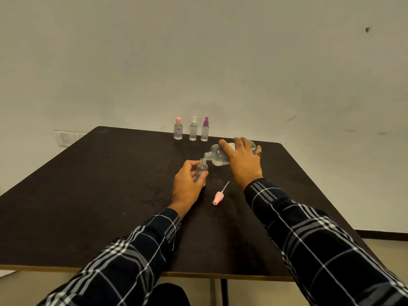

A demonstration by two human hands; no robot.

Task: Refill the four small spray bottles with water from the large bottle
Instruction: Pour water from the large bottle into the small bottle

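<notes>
The left hand (187, 182) curled round the uncapped small bottle (202, 170), which stood upright on the tabletop (110, 195). The right hand (240, 160) gripped the large bottle (217, 155), tipped with its mouth at the small bottle's neck. A pink sprayer (218, 198) lay between the wrists. 3 capped bottles (193, 129) stood in a row at the far edge.

Table (88, 195): three capped small bottles (193, 131) in a row at far edge; open small bottle (201, 169) upright mid-table, in left hand (187, 186); large bottle (217, 157) tipped just right of it, mouth over its neck, under right hand (242, 161); spray cap (218, 198) lying nearer, between the wrists.
</notes>
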